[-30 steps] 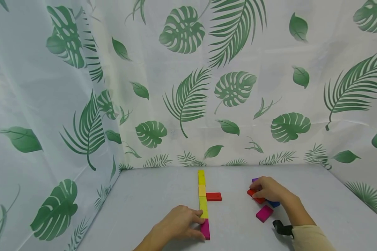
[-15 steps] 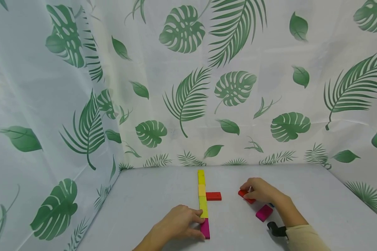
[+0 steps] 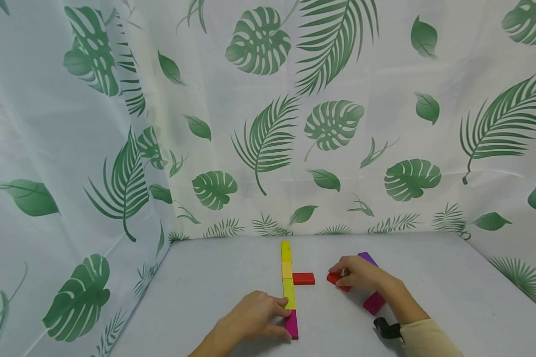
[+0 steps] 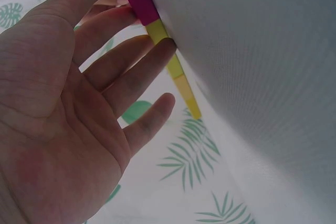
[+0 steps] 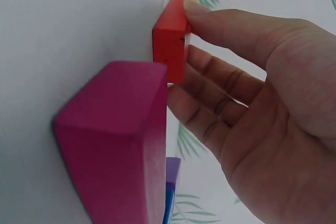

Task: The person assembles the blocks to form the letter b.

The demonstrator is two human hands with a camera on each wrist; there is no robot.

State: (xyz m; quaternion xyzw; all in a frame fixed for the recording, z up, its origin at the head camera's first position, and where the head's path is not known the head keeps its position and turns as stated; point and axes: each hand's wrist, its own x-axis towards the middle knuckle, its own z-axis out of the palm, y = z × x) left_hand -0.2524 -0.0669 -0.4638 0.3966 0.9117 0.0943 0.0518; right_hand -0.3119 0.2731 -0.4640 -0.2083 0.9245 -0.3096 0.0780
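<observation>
A column of yellow blocks (image 3: 289, 292) ends at the near side in a magenta block (image 3: 291, 325). My left hand (image 3: 254, 315) rests along the left of this near end, its thumb by the magenta block and its fingertips touching around where magenta meets yellow. In the left wrist view its fingers (image 4: 142, 74) are fairly straight. A red block (image 3: 303, 278) lies crosswise against the column's right side. Farther right, my right hand (image 3: 362, 273) pinches another red block (image 5: 170, 40) between thumb and fingers, close over the table.
A second magenta block (image 3: 374, 303) lies below the right forearm. Behind that hand is a purple block (image 3: 368, 258), and a blue block (image 5: 169, 205) shows in the right wrist view. A black device (image 3: 386, 328) sits at the right wrist. Leaf-printed curtain (image 3: 268, 148) bounds the table.
My right hand has carried the red block leftward from the loose blocks toward the column, uncovering the purple block. The left hand has stayed put.
</observation>
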